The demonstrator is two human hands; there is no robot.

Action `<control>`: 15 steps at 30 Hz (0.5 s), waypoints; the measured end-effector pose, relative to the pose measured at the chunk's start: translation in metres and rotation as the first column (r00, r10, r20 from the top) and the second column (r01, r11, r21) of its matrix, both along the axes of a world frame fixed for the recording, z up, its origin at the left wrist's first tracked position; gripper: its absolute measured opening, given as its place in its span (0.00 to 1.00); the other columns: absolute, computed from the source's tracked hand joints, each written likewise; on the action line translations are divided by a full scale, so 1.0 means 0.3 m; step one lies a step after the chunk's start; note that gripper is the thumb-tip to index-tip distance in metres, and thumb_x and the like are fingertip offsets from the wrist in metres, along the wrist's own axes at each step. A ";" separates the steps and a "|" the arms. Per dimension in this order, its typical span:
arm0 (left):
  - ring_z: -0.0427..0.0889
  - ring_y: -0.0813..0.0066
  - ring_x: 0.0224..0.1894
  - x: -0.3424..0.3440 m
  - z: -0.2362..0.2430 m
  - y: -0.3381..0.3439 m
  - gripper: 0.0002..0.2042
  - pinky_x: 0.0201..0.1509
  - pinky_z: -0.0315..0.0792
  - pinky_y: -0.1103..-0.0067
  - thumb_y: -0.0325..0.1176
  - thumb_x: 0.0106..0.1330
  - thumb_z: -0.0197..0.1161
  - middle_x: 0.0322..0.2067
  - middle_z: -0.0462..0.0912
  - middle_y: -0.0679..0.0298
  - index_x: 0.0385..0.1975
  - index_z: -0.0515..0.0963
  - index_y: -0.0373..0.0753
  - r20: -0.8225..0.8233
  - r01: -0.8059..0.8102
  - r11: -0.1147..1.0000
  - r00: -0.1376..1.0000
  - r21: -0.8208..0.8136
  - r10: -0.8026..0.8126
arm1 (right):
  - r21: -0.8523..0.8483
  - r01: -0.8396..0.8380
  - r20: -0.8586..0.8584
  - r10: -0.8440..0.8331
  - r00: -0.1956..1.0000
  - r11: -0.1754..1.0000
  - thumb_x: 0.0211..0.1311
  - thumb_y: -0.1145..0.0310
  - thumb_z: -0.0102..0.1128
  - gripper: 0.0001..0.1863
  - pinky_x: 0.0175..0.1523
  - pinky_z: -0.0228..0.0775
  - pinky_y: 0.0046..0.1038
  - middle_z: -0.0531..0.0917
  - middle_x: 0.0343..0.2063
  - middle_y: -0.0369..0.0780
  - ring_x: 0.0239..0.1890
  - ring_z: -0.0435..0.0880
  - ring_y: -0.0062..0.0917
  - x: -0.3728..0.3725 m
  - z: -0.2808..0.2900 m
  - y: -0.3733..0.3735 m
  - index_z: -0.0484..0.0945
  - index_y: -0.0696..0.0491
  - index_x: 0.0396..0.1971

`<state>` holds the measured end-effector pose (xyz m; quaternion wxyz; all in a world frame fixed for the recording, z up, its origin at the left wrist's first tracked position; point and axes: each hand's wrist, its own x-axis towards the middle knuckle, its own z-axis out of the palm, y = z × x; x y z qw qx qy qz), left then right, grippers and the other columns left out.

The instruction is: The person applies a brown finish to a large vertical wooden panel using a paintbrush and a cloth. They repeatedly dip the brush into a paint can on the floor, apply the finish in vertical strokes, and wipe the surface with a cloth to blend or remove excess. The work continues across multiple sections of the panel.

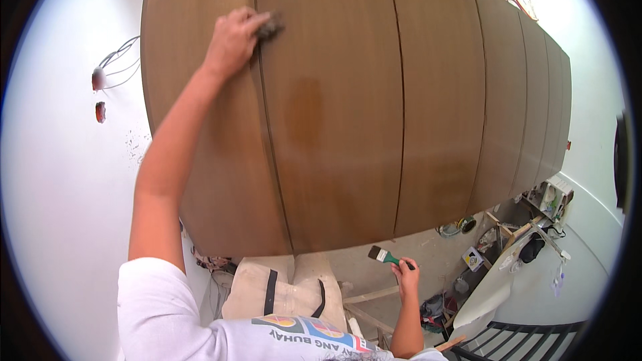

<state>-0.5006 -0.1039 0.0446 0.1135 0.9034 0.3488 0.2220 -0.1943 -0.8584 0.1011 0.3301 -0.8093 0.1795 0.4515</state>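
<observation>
A large brown wooden panel (348, 60), split by dark grooves into several boards, fills the upper view. My left hand (234, 40) reaches far over it, fingers closed on a dark, crumpled rag (269, 27). The rag presses on the surface beside the leftmost groove and is slightly blurred. A darker, wet-looking patch (305, 112) shows on the second board. Below the panel's near edge, my right hand (406, 274) grips a paintbrush (384, 256) by its green handle. Its dark bristles point up and left, apart from the panel.
Wires (120, 60) stick out of the white wall at left. Beneath the panel at lower right lie tins (461, 225), wooden battens (374, 294) and assorted clutter. A black slatted metal railing (521, 337) stands at bottom right, near a white board (485, 281).
</observation>
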 end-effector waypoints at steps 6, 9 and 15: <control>0.80 0.65 0.51 -0.146 0.099 -0.836 0.22 0.58 0.67 0.66 0.22 0.58 0.65 0.45 0.82 0.64 0.55 0.85 0.42 -0.079 0.033 0.982 0.996 -0.184 -0.048 | 0.095 -0.030 0.010 0.029 1.000 0.995 0.74 0.73 0.62 0.12 0.48 0.86 0.32 0.84 0.40 0.45 0.40 0.90 0.33 0.018 -0.028 -0.122 0.76 0.62 0.52; 0.79 0.67 0.50 -0.200 0.141 -1.199 0.21 0.59 0.65 0.67 0.23 0.60 0.63 0.44 0.81 0.65 0.54 0.84 0.41 -0.104 0.040 0.964 0.992 -0.263 -0.070 | 0.143 -0.060 0.025 0.057 0.998 0.988 0.74 0.72 0.62 0.13 0.48 0.86 0.32 0.85 0.39 0.45 0.39 0.90 0.33 0.026 -0.028 -0.201 0.76 0.62 0.52; 0.79 0.67 0.49 -0.306 0.177 -1.702 0.21 0.58 0.66 0.66 0.23 0.57 0.65 0.44 0.82 0.65 0.53 0.85 0.42 -0.119 0.159 0.913 0.969 -0.377 -0.217 | 0.188 -0.069 0.022 0.066 0.998 0.980 0.74 0.72 0.63 0.14 0.48 0.86 0.32 0.85 0.40 0.44 0.39 0.90 0.33 0.022 -0.016 -0.360 0.76 0.61 0.53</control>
